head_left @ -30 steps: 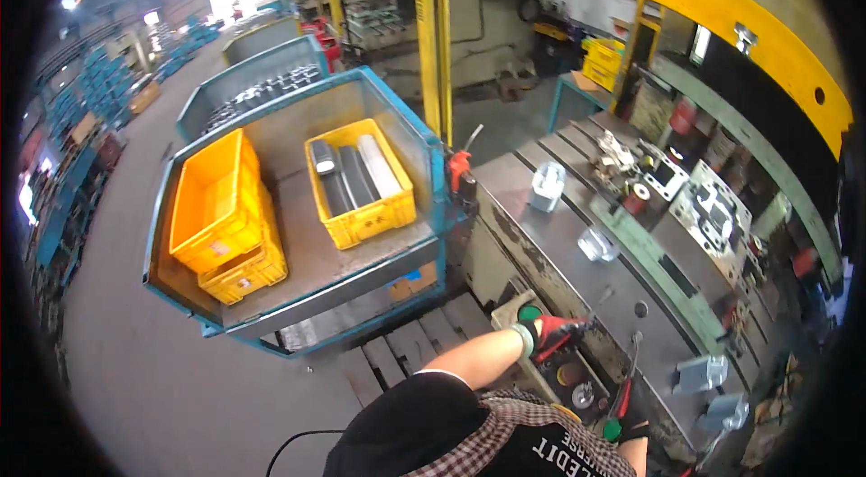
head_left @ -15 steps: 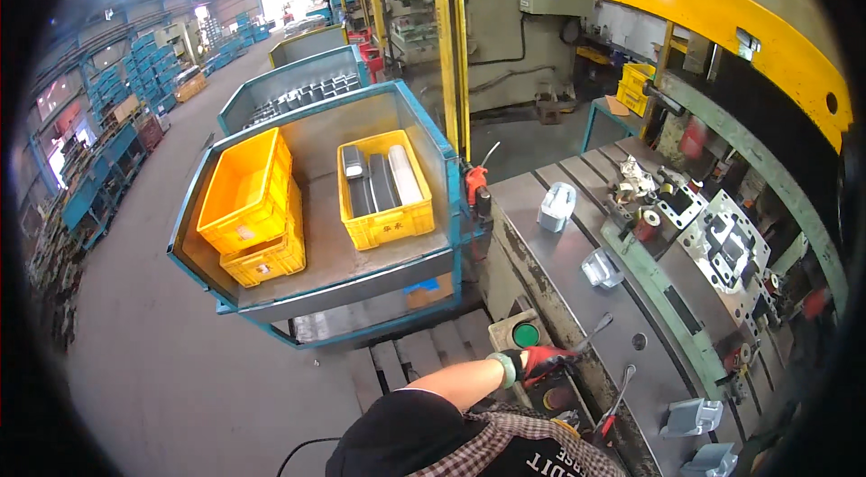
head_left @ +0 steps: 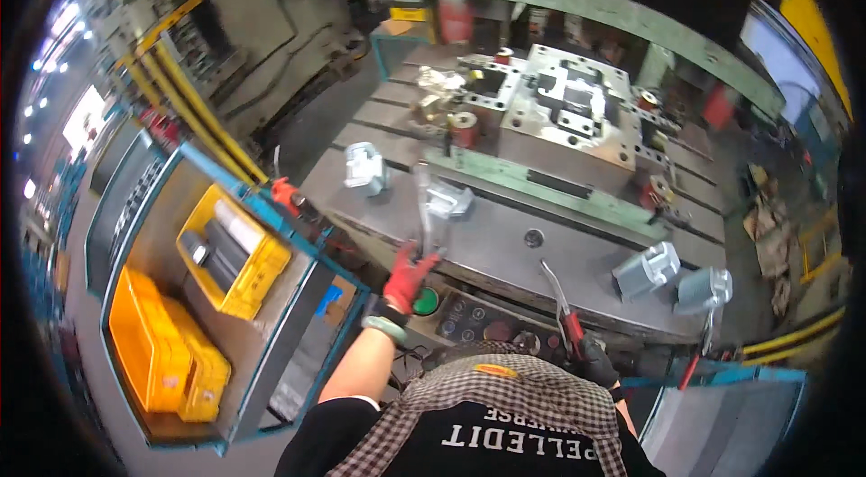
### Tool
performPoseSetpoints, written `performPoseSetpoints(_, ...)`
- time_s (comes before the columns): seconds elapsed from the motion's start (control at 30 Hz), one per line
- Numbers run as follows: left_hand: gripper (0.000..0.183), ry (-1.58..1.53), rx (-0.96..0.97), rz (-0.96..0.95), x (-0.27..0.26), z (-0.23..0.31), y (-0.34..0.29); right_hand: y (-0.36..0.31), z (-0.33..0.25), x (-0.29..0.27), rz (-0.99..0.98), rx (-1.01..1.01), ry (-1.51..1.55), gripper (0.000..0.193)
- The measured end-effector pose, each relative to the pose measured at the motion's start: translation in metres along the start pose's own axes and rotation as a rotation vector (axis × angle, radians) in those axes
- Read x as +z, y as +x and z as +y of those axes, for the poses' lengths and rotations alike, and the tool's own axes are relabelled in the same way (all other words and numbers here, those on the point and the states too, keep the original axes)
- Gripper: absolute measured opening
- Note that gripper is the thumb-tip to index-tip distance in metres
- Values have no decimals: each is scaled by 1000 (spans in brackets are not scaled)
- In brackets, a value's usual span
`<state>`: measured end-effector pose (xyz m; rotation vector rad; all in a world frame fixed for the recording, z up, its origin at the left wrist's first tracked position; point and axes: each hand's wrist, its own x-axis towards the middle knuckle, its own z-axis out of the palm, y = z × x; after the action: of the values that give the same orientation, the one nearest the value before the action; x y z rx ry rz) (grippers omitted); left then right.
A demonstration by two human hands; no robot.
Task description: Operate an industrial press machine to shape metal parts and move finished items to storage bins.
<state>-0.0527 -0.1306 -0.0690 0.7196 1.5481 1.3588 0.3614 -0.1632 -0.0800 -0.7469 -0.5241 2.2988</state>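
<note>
My left hand (head_left: 411,278), in a red and black glove, grips a long grey metal tool (head_left: 425,206), blurred, at the bed's front edge. The tool points away from me, its upper end beside a silvery formed metal part (head_left: 449,203). Farther left on the bed stands another such part (head_left: 364,172). My right hand (head_left: 585,346), gloved too, is closed around a slim metal tool (head_left: 556,289) with a curved tip, which reaches over the front edge. To its right are two grey metal parts (head_left: 646,271) (head_left: 704,291). The exact kind of both tools is unclear.
A steel die block (head_left: 564,148) sits on the slotted press bed (head_left: 492,251), behind a green rail (head_left: 541,190). A control box with a green button (head_left: 425,301) is near my left wrist. At left, a blue-framed cart (head_left: 302,296) carries yellow crates (head_left: 257,283).
The view has swung right toward the press bed. My left hand, with its tool, has moved out over the bed's front edge; my right hand now shows more fully.
</note>
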Motion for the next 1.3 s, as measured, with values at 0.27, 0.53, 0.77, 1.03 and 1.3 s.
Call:
performPoseSetpoints(0.27, 69, -103, -25, -140, -5, 27, 85, -20, -9, 66, 624, -59, -453, 44)
performPoseSetpoints(0.53, 39, -224, -40, -348, 32, 28, 90, -89, -33, 67, 597, -565, -715, 52)
performPoseSetpoints(0.77, 43, 115, 295, -463, 19, -8, 96, -154, -74, 33, 866, -480, -807, 51)
performPoseSetpoints(1.03, 41, 82, 230, -402, 5, 11, 40, -159, -59, 18, 829, -438, -668, 34)
performPoseSetpoints(1.3, 42, -129, 167, -317, -1, -25, 64, -119, -48, 30, 728, -455, -694, 35)
